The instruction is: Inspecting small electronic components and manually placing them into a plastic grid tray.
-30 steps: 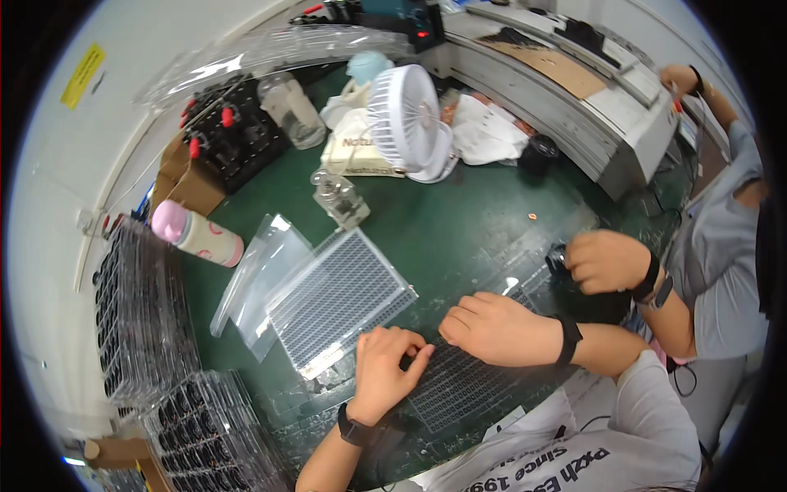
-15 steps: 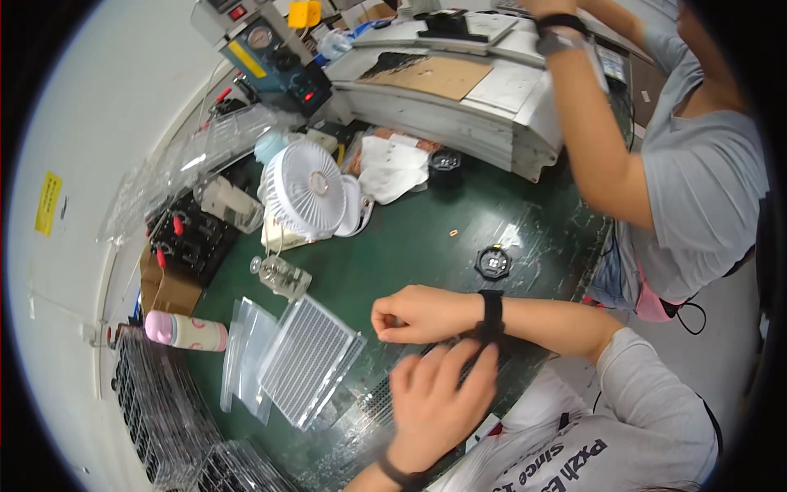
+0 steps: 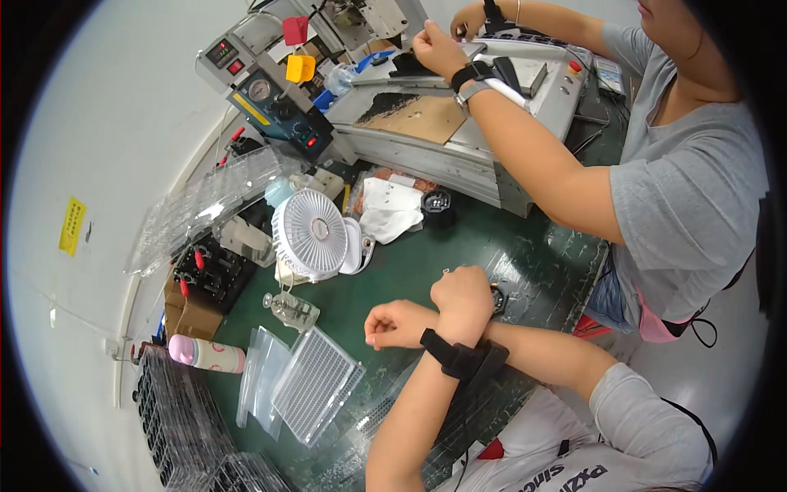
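My left hand (image 3: 463, 297) is curled into a fist with its back toward me, and nothing shows in it. Its forearm rises from the lower edge and crosses over my right wrist. A black strap with a boxy black device (image 3: 461, 361) is around the left wrist. To the left of that fist, my right hand (image 3: 400, 325) hangs over the green table with its fingers loosely curled in and no object visible between them. Just behind the left hand, a black round part (image 3: 498, 300) is partly hidden. A perforated sheet (image 3: 318, 385) in clear plastic lies left of my hands.
A white fan (image 3: 310, 234), a glass bottle (image 3: 293, 310) and a pink-capped flask (image 3: 206, 353) stand on the left. Clear plastic trays (image 3: 176, 418) are stacked at the lower left. At the back right, a co-worker's arm (image 3: 541, 164) reaches over a machine (image 3: 418, 152).
My left hand has moved up from beside the right wrist, so that the forearms now cross. The co-worker's arm has swung left over the machine. The whole view has shifted slightly.
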`<state>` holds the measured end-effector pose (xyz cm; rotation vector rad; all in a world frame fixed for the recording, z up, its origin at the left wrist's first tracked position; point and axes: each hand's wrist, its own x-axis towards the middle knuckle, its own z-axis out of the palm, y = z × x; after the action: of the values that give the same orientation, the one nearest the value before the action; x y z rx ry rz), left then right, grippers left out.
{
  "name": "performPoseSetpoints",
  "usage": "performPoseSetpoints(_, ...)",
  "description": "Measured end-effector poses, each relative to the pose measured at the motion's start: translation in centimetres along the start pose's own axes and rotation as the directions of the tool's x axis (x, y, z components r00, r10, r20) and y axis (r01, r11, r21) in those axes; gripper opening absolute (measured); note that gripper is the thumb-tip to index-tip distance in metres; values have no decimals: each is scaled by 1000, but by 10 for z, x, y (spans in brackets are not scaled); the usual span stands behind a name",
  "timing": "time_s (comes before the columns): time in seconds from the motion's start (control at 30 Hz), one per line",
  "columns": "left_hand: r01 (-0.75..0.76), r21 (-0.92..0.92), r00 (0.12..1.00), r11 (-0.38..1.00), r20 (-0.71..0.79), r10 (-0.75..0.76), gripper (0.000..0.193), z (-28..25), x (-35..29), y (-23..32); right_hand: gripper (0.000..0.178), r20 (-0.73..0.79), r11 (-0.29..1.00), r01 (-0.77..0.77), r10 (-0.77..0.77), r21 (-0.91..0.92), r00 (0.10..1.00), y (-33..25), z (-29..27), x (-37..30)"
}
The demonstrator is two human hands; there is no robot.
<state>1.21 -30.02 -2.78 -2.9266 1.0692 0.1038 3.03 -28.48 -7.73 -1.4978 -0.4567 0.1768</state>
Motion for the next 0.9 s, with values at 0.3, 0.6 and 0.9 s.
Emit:
performPoseSetpoints(0.3, -204, -311, 910, 928, -409, 63, 19, -20, -38, -8, 15, -97, 986, 59, -75, -157, 992, -19, 11, -4)
performPoseSetpoints(0.6, -174, -979, 875, -106, -104, -472, 15, -20, -166, -113, 17, -154, 988, -6, 30, 153, 988, -36, 15, -15)
performPoseSetpoints(0.9, -31, -802, 923, -596, 205, -324, 18, 21, -183, -154, 21, -18, 836, -211, 255, 506, 967, -55, 22, -23)
